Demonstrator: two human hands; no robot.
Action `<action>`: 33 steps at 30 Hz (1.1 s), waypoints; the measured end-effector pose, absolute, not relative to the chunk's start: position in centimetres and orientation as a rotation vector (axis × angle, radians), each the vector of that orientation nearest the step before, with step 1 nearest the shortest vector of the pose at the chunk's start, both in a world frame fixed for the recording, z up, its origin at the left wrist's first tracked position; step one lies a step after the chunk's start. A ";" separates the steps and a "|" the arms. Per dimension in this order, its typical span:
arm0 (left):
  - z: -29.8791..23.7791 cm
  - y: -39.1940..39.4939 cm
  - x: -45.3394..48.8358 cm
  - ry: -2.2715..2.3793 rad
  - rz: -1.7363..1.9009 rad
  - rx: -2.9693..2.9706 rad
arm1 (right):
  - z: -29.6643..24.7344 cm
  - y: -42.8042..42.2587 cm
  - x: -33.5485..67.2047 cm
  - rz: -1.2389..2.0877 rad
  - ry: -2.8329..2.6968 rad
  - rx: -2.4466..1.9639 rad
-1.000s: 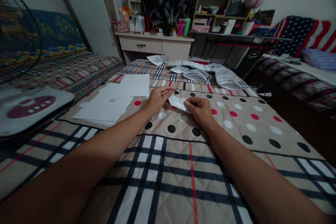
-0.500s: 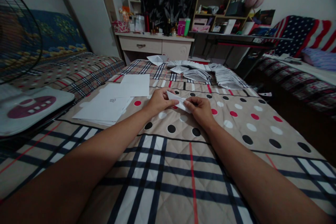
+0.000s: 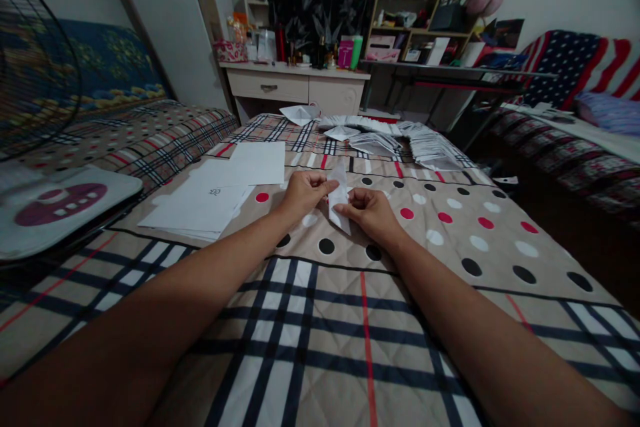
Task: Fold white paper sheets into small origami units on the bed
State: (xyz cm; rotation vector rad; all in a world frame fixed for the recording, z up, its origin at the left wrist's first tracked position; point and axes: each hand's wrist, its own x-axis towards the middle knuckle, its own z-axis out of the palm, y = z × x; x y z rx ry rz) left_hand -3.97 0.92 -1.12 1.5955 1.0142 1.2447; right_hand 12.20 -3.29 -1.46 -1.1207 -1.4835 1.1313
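A small folded piece of white paper [image 3: 340,190] is held between both hands over the dotted part of the bedspread, its long side running away from me. My left hand [image 3: 307,192] pinches its upper left side, thumb on top. Lower on the right side, my right hand [image 3: 371,212] grips it between thumb and fingers. Left of my hands lies a stack of white paper sheets [image 3: 195,197], one with a small drawn mark. Another white sheet [image 3: 259,161] overlaps the stack at its far end.
Farther back on the bedspread [image 3: 330,320] sit rows of folded paper pieces [image 3: 434,147] and a separate folded paper [image 3: 299,113]. A fan [image 3: 75,80] and a white case-like object with a purple oval [image 3: 120,197] are at the left. A drawer desk [image 3: 290,85] stands behind.
The folded paper has turned from lying slantwise to pointing away from me, and shows more of its face. My right hand has shifted slightly left and down along it.
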 end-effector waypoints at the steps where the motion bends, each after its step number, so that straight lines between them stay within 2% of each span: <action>1: -1.1 0.9 -4.0 1.026 1.238 1.660 | -1.5 -3.3 12.2 1.112 -1.497 -1.112; 6: -1.4 0.8 -3.9 0.991 1.004 1.903 | -1.7 -3.0 12.4 0.956 -1.462 -1.099; 14: -1.2 0.0 -3.2 0.966 0.901 2.003 | -1.2 -3.5 12.8 0.745 -1.329 -1.147; 26: -0.7 -0.6 -2.7 0.974 0.790 1.906 | -1.5 -2.7 13.4 0.709 -1.042 -1.031; 33: -1.0 -0.5 -2.9 1.051 0.879 1.899 | -1.7 -2.3 13.5 0.802 -1.014 -1.014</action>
